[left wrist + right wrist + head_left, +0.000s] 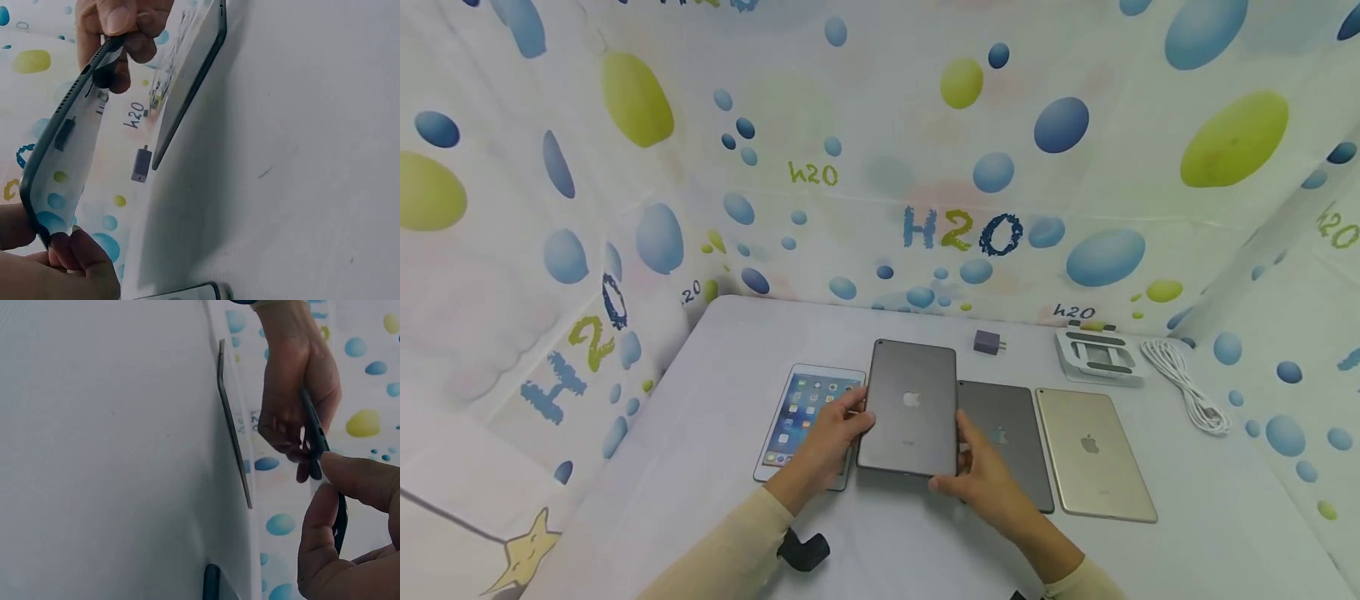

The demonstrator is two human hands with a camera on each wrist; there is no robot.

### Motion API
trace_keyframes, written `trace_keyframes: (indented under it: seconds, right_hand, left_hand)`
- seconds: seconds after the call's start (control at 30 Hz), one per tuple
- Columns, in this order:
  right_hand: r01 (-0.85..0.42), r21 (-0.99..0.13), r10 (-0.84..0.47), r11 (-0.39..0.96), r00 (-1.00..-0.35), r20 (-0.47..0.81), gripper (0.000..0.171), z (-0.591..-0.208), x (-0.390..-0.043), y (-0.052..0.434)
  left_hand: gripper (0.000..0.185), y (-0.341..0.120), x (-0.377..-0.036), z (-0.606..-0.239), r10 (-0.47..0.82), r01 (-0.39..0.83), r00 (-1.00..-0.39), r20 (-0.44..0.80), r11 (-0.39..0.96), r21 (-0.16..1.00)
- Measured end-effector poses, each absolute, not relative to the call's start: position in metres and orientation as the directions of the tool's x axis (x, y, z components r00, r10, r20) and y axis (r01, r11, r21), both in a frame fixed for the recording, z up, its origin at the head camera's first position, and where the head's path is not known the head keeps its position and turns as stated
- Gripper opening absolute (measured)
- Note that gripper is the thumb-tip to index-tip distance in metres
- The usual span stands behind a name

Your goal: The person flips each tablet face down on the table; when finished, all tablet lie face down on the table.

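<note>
Setting: a smooth white table (pixel 700 467) walled on three sides by glossy sheeting printed with blue and green bubbles and "H2O" lettering.

Held item: a grey tablet (pixel 911 408), flat rectangular slab with rounded corners and matte metal back, logo side up; it was raised off the table, above the gap between two tablets lying there. Left hand (pixel 831 440) gripped its left long edge, thumb on the back and fingers curled beneath. Right hand (pixel 981 477) pinched the lower right corner, thumb on top. The wrist views showed the thin dark edge caught between fingertips, clear of the surface.

Lying flat, left to right: a white tablet (pixel 801 421), screen lit with icons, partly under the left hand; a dark grey tablet (pixel 1011 437), back up; a gold tablet (pixel 1093 454), back up, just beside it.

Far edge: a small purple charger plug (pixel 988 342); a white folded stand (pixel 1099 357); a coiled white cable (pixel 1187 385)
</note>
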State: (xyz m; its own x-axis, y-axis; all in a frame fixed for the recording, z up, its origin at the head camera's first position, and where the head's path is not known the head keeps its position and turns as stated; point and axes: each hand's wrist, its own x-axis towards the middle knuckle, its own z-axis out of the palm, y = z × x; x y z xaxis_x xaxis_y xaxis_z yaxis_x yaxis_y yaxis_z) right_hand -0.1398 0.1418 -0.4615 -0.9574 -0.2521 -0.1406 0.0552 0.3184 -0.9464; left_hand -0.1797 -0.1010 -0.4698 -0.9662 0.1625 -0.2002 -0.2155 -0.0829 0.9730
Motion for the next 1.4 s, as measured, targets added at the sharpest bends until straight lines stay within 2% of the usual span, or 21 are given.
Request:
trace_keyframes:
  seconds: [0.13, 0.33, 0.63, 1.03, 1.23, 1.4]
  right_hand:
    - [0.069, -0.954, -0.287, 0.292, -0.945, -0.156, 0.111, -0.465, -0.141, 0.146]
    - [0.094, -0.948, -0.272, 0.303, -0.945, -0.181, 0.109, -0.476, -0.143, 0.153]
    - [0.097, -0.956, -0.323, 0.277, -0.928, -0.187, 0.106, -0.485, -0.142, 0.159]
    - [0.097, -0.945, -0.368, 0.311, -0.905, -0.214, 0.099, -0.488, -0.142, 0.161]
    - [0.072, -0.923, -0.399, 0.378, -0.887, -0.233, 0.098, -0.485, -0.141, 0.161]
    - [-0.002, -0.868, -0.405, 0.496, -0.885, -0.229, 0.094, -0.483, -0.141, 0.160]
  left_hand:
    - [0.052, -0.103, -0.182, -0.472, 0.144, -0.178, -0.973, -0.179, 0.021, 0.984]
    - [0.050, -0.104, -0.182, -0.482, 0.108, -0.137, -0.981, -0.161, 0.201, 0.970]
    - [0.048, -0.099, -0.182, -0.486, 0.102, -0.015, -0.992, -0.078, 0.513, 0.858]
    - [0.044, -0.094, -0.180, -0.476, 0.142, 0.074, -0.989, -0.037, 0.704, 0.706]
    - [0.042, -0.094, -0.176, -0.471, 0.148, 0.050, -0.986, -0.077, 0.701, 0.712]
    - [0.045, -0.095, -0.175, -0.472, 0.130, 0.006, -0.986, -0.108, 0.666, 0.746]
